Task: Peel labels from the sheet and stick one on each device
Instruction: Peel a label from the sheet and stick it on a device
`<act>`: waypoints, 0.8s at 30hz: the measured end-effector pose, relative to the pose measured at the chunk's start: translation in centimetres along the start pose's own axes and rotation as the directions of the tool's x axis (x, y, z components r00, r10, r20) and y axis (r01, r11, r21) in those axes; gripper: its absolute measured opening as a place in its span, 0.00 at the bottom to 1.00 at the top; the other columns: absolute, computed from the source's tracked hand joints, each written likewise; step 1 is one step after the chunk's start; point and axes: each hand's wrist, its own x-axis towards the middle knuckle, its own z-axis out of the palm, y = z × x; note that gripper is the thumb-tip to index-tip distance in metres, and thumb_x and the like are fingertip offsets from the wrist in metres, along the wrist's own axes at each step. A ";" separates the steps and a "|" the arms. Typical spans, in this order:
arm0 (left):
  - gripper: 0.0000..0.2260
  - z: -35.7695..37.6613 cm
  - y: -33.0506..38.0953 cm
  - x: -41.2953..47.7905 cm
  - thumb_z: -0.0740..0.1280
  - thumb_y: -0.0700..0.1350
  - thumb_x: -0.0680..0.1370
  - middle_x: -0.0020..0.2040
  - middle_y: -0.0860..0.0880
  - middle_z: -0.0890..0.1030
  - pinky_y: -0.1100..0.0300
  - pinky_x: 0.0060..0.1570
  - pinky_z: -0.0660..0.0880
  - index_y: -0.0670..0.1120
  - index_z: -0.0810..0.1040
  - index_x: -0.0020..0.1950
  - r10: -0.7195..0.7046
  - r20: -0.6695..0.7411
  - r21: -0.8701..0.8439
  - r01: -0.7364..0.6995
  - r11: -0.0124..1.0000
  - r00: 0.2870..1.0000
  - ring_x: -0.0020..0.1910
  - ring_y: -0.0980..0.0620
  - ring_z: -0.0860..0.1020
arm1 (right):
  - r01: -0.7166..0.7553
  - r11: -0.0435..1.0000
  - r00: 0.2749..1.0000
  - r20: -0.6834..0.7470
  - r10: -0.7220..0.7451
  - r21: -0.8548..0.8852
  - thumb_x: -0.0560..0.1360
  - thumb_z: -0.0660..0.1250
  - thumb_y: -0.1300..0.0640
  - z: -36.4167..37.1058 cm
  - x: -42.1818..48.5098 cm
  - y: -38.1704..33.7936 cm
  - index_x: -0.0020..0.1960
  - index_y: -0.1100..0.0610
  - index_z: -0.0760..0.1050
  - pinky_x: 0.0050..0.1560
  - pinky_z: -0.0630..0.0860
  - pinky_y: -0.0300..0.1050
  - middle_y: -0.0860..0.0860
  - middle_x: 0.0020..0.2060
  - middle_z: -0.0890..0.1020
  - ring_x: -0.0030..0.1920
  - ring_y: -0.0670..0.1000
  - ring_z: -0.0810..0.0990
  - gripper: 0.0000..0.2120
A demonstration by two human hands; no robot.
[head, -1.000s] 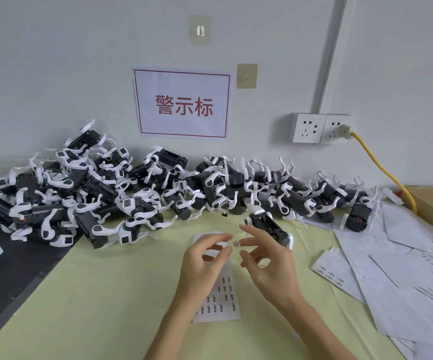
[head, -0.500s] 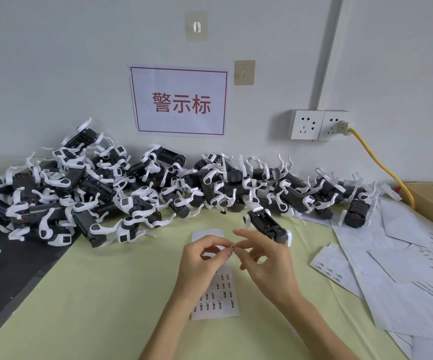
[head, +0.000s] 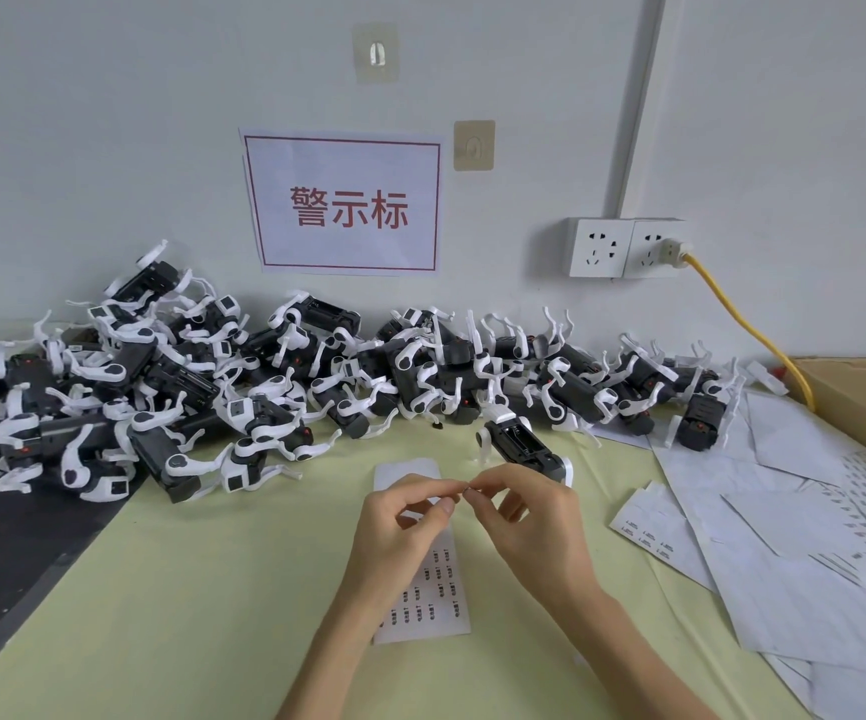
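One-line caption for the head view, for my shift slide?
Both hands pinch a tiny label above the label sheet, one device waiting behind.

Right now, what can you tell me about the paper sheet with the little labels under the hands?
The label sheet is a narrow white strip that looks like paper, lying flat on the pale green table. Its far part is bare; rows of small dark-printed labels fill the near part, too small to read. The left hand and the right hand are above its middle, fingertips meeting on something tiny. The pictures don't show whether they touch the sheet.
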 end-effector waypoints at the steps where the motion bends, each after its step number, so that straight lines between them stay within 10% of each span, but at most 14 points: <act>1: 0.15 0.0 0.0 0.0 0.69 0.36 0.80 0.48 0.56 0.85 0.65 0.50 0.76 0.56 0.88 0.51 0.005 0.006 0.000 -0.005 1.000 1.000 0.48 0.55 0.82 | 0.006 1.000 1.000 -0.004 -0.006 -0.002 0.73 0.77 0.62 0.0 0.0 0.0 0.44 0.50 0.83 0.36 0.70 0.29 0.37 0.41 0.82 0.34 0.45 0.78 0.07; 14: 0.19 0.2 -1.1 0.3 0.67 0.37 0.81 0.47 0.56 0.86 0.62 0.50 0.77 0.60 0.78 0.63 -0.092 -0.093 0.013 0.094 0.996 0.991 0.45 0.49 0.82 | 0.064 0.995 0.965 -0.248 -0.081 -0.078 0.72 0.77 0.59 -0.6 0.4 -0.5 0.50 0.48 0.77 0.47 0.73 0.39 0.37 0.45 0.78 0.44 0.42 0.76 0.12; 19: 0.14 0.0 -1.4 0.4 0.66 0.35 0.81 0.44 0.55 0.85 0.59 0.47 0.76 0.55 0.83 0.53 -0.086 -0.132 0.058 0.094 0.994 0.987 0.42 0.51 0.82 | -0.348 0.887 0.929 -0.240 0.282 -0.304 0.69 0.76 0.50 -1.1 1.1 0.7 0.73 0.52 0.66 0.64 0.64 0.50 0.48 0.65 0.74 0.65 0.53 0.71 0.36; 24: 0.12 -0.1 -1.4 0.3 0.66 0.38 0.81 0.46 0.55 0.84 0.63 0.43 0.75 0.54 0.83 0.51 -0.088 -0.200 0.058 0.102 0.993 0.976 0.44 0.50 0.83 | -0.415 0.902 0.902 -0.183 0.391 -0.122 0.71 0.76 0.51 -1.5 1.2 1.5 0.74 0.51 0.63 0.63 0.72 0.52 0.48 0.59 0.77 0.61 0.52 0.75 0.36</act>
